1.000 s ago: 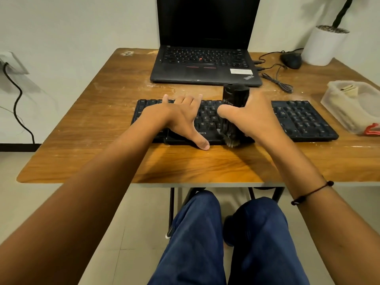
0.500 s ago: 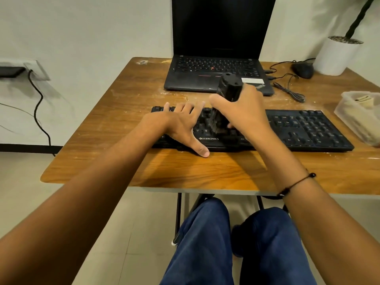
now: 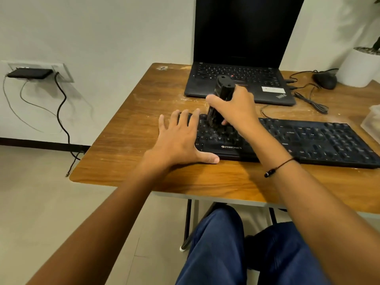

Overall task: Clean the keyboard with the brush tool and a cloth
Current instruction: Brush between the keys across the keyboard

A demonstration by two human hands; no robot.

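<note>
A black keyboard [image 3: 312, 138] lies across the wooden table [image 3: 144, 124]. My right hand [image 3: 238, 109] grips a black brush tool [image 3: 221, 95], held upright and leaning slightly, with its bristle end down on the upper key rows left of the keyboard's middle. My left hand [image 3: 181, 138] lies flat with spread fingers over the keyboard's left end, its thumb along the front edge. No cloth can be made out.
An open black laptop [image 3: 240, 79] stands behind the keyboard. A mouse [image 3: 326, 80] with its cable and a white plant pot [image 3: 358, 66] sit at the back right. A clear plastic box [image 3: 373, 122] is at the right edge. Wall socket with cables at left.
The brush has moved from the keyboard's front edge up to the far key rows. My left hand stays on the keyboard's left end. The camera has turned to the left.
</note>
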